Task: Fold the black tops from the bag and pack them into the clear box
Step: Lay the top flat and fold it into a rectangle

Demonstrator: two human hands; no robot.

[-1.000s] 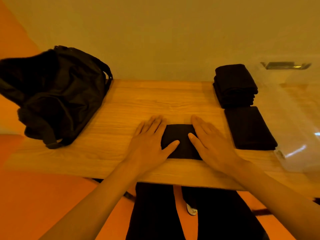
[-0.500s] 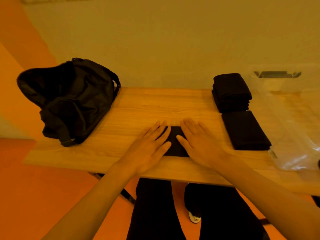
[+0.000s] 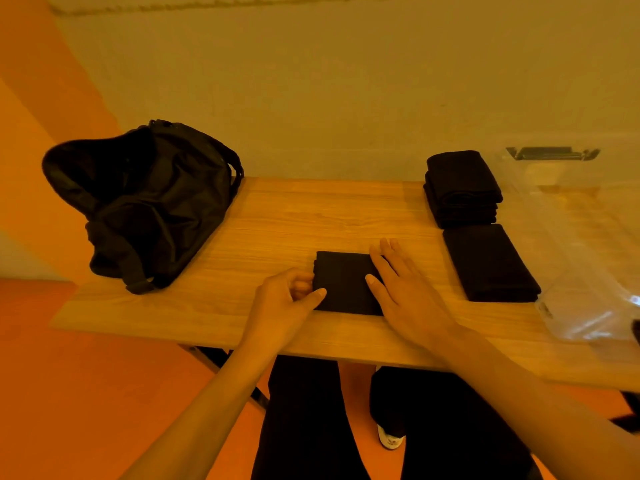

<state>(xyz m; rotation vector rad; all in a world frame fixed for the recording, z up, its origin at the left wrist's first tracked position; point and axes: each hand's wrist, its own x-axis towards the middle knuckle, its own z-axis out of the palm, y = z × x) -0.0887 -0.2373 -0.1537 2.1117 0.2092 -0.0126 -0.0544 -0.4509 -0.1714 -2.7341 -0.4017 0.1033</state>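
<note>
A small folded black top (image 3: pixel 343 282) lies near the front edge of the wooden table (image 3: pixel 277 216). My left hand (image 3: pixel 284 299) is at its left edge, fingers curled against the side and thumb on top, pinching the cloth. My right hand (image 3: pixel 405 289) lies flat with straight fingers on the top's right part. The black bag (image 3: pixel 145 202) slumps open at the table's left end. A clear box (image 3: pixel 568 209) stands at the far right. It is hard to see against the wall.
A stack of folded black tops (image 3: pixel 460 188) sits at the back right, with one more folded top (image 3: pixel 488 265) in front of it, both just left of the box. My legs show under the table's front edge.
Both hands lay flat on the folded top before. My left hand has slid to its left edge and curled onto it, while my right hand has shifted to the right side.
</note>
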